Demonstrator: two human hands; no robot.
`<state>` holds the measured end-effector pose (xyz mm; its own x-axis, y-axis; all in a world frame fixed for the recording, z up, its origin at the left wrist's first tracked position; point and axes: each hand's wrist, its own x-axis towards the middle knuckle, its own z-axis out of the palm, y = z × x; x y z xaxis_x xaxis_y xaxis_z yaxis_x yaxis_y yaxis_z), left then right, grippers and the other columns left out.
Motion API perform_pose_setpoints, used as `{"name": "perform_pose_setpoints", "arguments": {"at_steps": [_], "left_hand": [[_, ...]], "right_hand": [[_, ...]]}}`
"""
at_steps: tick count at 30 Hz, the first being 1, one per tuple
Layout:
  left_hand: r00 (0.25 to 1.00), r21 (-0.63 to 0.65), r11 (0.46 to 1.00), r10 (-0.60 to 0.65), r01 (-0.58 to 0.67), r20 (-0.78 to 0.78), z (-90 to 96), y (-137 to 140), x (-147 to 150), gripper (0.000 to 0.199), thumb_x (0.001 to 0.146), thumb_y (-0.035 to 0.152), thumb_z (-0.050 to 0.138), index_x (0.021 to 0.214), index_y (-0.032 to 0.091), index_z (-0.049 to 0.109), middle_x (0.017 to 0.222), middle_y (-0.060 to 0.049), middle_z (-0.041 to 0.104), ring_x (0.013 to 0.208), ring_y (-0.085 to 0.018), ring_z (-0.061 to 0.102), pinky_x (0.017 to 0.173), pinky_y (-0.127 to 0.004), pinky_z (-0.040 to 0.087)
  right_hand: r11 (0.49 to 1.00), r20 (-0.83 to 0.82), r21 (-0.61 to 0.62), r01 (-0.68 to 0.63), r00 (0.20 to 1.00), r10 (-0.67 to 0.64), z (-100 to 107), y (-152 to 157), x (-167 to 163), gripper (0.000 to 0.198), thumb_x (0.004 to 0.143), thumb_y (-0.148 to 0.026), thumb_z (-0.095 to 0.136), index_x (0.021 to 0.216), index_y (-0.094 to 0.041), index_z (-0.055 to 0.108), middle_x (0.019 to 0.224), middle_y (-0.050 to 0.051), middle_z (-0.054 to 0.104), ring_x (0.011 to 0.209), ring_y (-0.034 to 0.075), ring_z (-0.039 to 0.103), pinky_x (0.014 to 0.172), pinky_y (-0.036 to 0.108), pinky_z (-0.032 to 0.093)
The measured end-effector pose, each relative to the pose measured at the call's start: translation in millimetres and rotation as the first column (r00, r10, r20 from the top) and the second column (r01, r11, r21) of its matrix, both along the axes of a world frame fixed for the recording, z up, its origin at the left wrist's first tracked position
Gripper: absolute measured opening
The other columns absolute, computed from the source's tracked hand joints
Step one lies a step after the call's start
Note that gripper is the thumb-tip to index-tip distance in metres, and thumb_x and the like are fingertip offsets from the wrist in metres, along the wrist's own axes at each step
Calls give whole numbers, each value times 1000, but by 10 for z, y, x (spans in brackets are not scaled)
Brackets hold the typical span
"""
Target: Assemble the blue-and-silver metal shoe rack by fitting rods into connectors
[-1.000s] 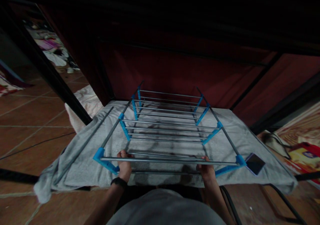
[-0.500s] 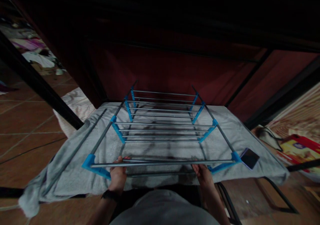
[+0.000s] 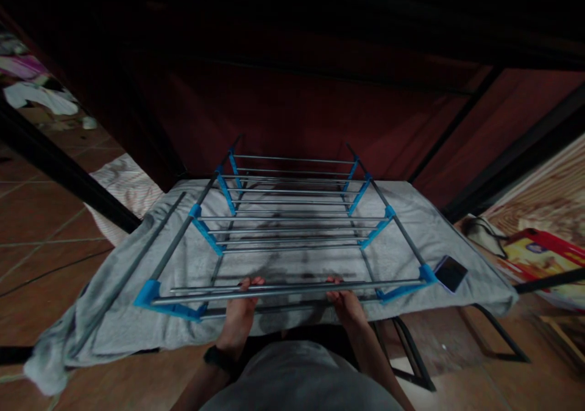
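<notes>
A shoe rack [image 3: 292,218] of grey metal tubes and blue plastic connectors lies on a grey blanket [image 3: 425,234]. At its near end my left hand [image 3: 243,306] is closed around a thin metal tube [image 3: 205,290], just behind the rack's front bar [image 3: 292,290]. The tube's left tip is free, short of the blue corner connector [image 3: 148,293]. My right hand [image 3: 343,301] has its fingers curled at the same tube farther right, partly hidden by the front bar. Another loose tube [image 3: 132,268] rests along the blanket on the left.
A phone [image 3: 451,273] lies on the blanket by the rack's right corner. Dark red panels [image 3: 292,112] rise behind it. A black metal frame [image 3: 411,350] stands below on the right, near a red and yellow package [image 3: 543,262]. Cloths [image 3: 41,97] lie at far left.
Both hands have moved inward, closer together along the front bar. The thin tube's left tip now shows left of my left hand. The view has shifted slightly.
</notes>
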<state>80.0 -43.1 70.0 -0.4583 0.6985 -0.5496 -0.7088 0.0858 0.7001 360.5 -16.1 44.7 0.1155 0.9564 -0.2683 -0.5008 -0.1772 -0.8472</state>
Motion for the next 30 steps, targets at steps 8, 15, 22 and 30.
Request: {"name": "perform_pose_setpoints", "arguments": {"at_steps": [8, 15, 22, 30], "left_hand": [[970, 10, 981, -194, 195, 149, -35, -18, 527, 4, 85, 16, 69, 83, 18, 66, 88, -8, 76, 86, -21, 75, 80, -34, 60], [969, 34, 987, -158, 155, 187, -118, -49, 482, 4, 87, 19, 69, 88, 16, 67, 93, -9, 76, 83, -19, 73, 80, -33, 60], [989, 0, 1000, 6, -6, 146, -53, -66, 22, 8, 92, 17, 63, 84, 16, 65, 89, -8, 75, 86, -18, 74, 84, -31, 59], [979, 13, 984, 173, -175, 111, -57, -42, -309, 19, 92, 10, 54, 79, 17, 67, 83, -6, 74, 85, -19, 74, 87, -34, 61]], "right_hand": [[978, -263, -113, -175, 954, 141, -56, -65, -535, 32, 66, -25, 86, 93, -26, 69, 95, 0, 75, 96, 21, 71, 89, 40, 59], [986, -182, -153, -60, 983, 31, -182, -56, -515, 26, 66, -34, 87, 83, -26, 69, 94, 1, 76, 95, 22, 71, 88, 41, 60], [989, -118, -148, -19, 993, 2, -223, 124, -86, 26, 70, -38, 84, 84, -24, 67, 98, 8, 75, 104, 26, 70, 91, 44, 60], [995, -89, -96, 24, 996, -32, -318, 199, 365, 19, 75, -28, 76, 93, -24, 73, 110, 9, 73, 112, 28, 67, 101, 51, 55]]}}
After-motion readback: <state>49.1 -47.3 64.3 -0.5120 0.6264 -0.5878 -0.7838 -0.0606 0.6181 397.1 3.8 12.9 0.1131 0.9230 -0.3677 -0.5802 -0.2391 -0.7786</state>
